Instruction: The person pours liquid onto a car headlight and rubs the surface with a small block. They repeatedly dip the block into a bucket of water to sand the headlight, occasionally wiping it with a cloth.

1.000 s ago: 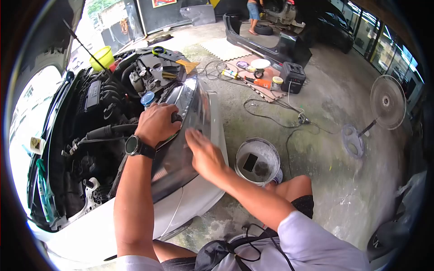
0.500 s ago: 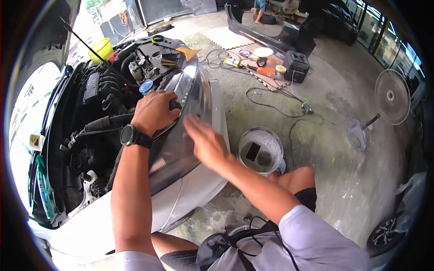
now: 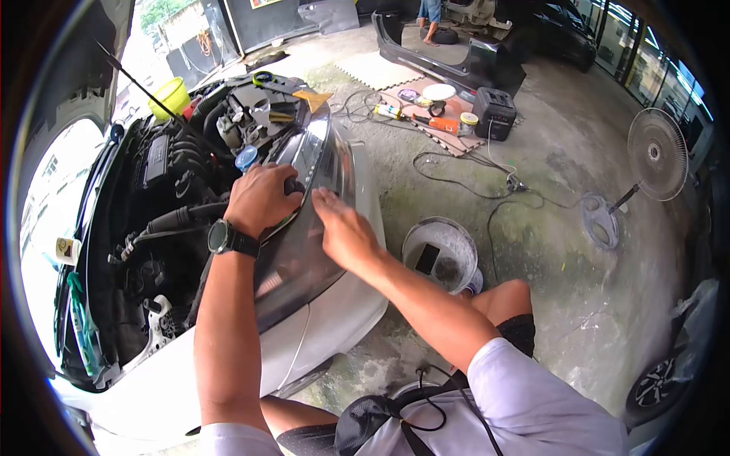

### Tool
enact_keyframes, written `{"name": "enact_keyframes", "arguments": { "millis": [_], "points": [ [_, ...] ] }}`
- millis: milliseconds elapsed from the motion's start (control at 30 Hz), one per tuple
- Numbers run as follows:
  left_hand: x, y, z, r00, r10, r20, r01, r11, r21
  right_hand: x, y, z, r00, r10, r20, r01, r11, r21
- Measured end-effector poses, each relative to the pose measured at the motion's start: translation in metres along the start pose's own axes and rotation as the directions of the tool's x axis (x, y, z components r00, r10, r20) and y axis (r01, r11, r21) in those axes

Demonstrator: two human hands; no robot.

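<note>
The headlight (image 3: 293,247) of a white car lies before me, its lens greyish and hazy. My left hand (image 3: 262,197), wearing a black watch (image 3: 228,238), is curled at the headlight's upper inner edge. A small dark piece (image 3: 292,185) shows at its fingertips; what it is I cannot make out. Across the lens rests my right hand (image 3: 348,237), fingers stretched out and lying flat close to the left fingertips. Whether anything lies under that palm is hidden. A blue cap (image 3: 245,158) sits just beyond my left hand in the engine bay.
The white bumper (image 3: 334,319) curves below the headlight. On the floor to the right stand a bucket (image 3: 455,237) with a phone (image 3: 427,258) on it, a fan (image 3: 655,153), cables, and a black box (image 3: 495,114). Another person's legs (image 3: 430,23) show at the back.
My right hand, blurred before, shows sharply now and has shifted slightly up the lens toward my left hand. My left hand stays at the headlight's edge. The view has tilted slightly.
</note>
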State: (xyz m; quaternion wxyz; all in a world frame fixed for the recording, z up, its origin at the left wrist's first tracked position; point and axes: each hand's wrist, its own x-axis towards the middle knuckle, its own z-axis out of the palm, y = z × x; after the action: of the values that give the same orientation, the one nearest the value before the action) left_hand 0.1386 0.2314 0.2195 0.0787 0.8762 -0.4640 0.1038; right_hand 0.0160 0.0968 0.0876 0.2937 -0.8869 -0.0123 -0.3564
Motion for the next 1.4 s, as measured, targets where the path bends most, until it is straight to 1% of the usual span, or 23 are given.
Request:
{"name": "enact_keyframes", "arguments": {
  "millis": [33, 100, 167, 233, 267, 300, 367, 433, 500, 533, 567, 633, 700, 767, 800, 900, 1000, 1100, 1167, 1233, 1300, 1333, 1400],
  "points": [
    [0.001, 0.001, -0.001, 1.0, 0.005, -0.009, -0.005, 1.0, 0.001, -0.011, -0.011, 0.001, 0.999, 0.035, -0.003, -0.035, 0.999, -0.002],
    [-0.001, 0.002, 0.001, 1.0, -0.001, -0.03, 0.001, 1.0, 0.014, -0.046, -0.035, -0.005, 0.999, -0.043, -0.009, 0.043, 0.999, 0.006],
    [-0.001, 0.0, 0.001, 1.0, -0.014, 0.0, 0.014, 1.0, 0.014, -0.06, -0.037, -0.007, 0.995, -0.102, -0.02, 0.102, 0.994, 0.037],
    [-0.001, 0.001, 0.002, 0.999, 0.024, -0.037, -0.024, 1.0, -0.011, -0.041, -0.017, -0.004, 0.997, -0.063, -0.038, 0.066, 0.995, 0.079],
    [0.0, 0.002, 0.0, 1.0, 0.02, -0.012, -0.02, 1.0, -0.024, -0.022, -0.002, -0.004, 0.997, -0.044, -0.069, 0.051, 0.993, 0.108],
    [0.001, 0.003, 0.0, 0.999, 0.034, -0.01, -0.034, 0.999, -0.018, -0.003, 0.015, 0.0, 0.998, -0.021, -0.052, 0.027, 0.994, 0.107],
    [0.001, 0.001, 0.002, 1.0, -0.003, 0.007, 0.003, 1.0, 0.016, 0.004, 0.019, 0.005, 0.999, -0.007, -0.048, 0.011, 0.996, 0.092],
    [0.003, 0.002, 0.001, 1.0, -0.008, -0.002, 0.008, 0.999, 0.031, -0.025, -0.008, -0.001, 0.999, 0.023, -0.035, -0.019, 0.995, 0.102],
    [0.0, 0.001, 0.0, 1.0, -0.021, 0.015, 0.021, 1.0, -0.002, -0.061, -0.038, -0.008, 1.0, -0.006, -0.011, 0.007, 0.992, 0.123],
    [-0.003, -0.004, -0.001, 0.999, 0.031, 0.024, -0.03, 0.999, -0.044, -0.063, -0.032, -0.007, 0.998, -0.057, -0.042, 0.061, 0.99, 0.127],
    [-0.008, -0.007, 0.0, 0.999, 0.022, 0.044, -0.02, 0.999, -0.045, -0.064, -0.024, -0.004, 0.993, -0.095, -0.075, 0.104, 0.986, 0.133],
    [-0.011, -0.011, -0.005, 0.985, 0.168, -0.037, -0.172, 0.977, -0.127, -0.035, -0.001, -0.001, 0.997, 0.033, -0.068, -0.023, 0.988, 0.15],
    [-0.006, -0.01, -0.007, 0.973, 0.229, -0.027, -0.231, 0.968, -0.101, -0.017, 0.009, 0.002, 0.996, 0.046, -0.075, -0.037, 0.992, 0.12],
    [-0.001, 0.004, -0.015, 0.983, 0.074, 0.168, -0.047, 0.985, -0.165, -0.025, -0.004, 0.005, 0.996, 0.065, -0.06, -0.06, 0.994, 0.089],
    [-0.003, 0.004, -0.009, 0.991, 0.12, 0.065, -0.111, 0.985, -0.133, -0.04, -0.018, 0.001, 0.999, 0.024, -0.047, -0.021, 0.997, 0.078],
    [-0.003, 0.008, -0.012, 0.991, 0.112, 0.073, -0.106, 0.992, -0.072, -0.055, -0.018, 0.001, 0.996, -0.05, -0.077, 0.059, 0.991, 0.121],
    [-0.005, 0.016, -0.011, 0.99, 0.129, 0.064, -0.122, 0.987, -0.104, -0.012, 0.016, 0.003, 0.999, -0.002, -0.053, 0.009, 0.991, 0.136],
    [-0.005, 0.024, -0.02, 0.993, 0.121, -0.004, -0.121, 0.989, -0.084, -0.022, -0.006, 0.004, 0.997, 0.035, -0.064, -0.027, 0.993, 0.112],
    [-0.005, 0.026, -0.026, 0.995, 0.076, 0.07, -0.07, 0.993, -0.092, -0.051, -0.029, 0.0, 0.999, -0.004, -0.033, 0.008, 0.99, 0.138],
    [-0.008, 0.026, -0.028, 0.996, 0.036, 0.078, -0.03, 0.996, -0.082, -0.053, -0.023, -0.002, 0.995, -0.06, -0.079, 0.072, 0.983, 0.168],
    [-0.007, 0.025, -0.03, 0.986, 0.042, 0.162, -0.032, 0.997, -0.063, -0.024, 0.0, 0.002, 0.998, 0.004, -0.07, 0.007, 0.988, 0.157],
    [-0.008, 0.029, -0.034, 0.982, 0.034, 0.188, -0.014, 0.994, -0.106, -0.005, 0.014, 0.004, 0.997, 0.013, -0.073, -0.002, 0.988, 0.156],
    [-0.01, 0.029, -0.037, 0.979, 0.018, 0.202, -0.002, 0.997, -0.08, -0.002, 0.012, 0.007, 0.998, 0.039, -0.054, -0.032, 0.992, 0.119]
  ]
}}
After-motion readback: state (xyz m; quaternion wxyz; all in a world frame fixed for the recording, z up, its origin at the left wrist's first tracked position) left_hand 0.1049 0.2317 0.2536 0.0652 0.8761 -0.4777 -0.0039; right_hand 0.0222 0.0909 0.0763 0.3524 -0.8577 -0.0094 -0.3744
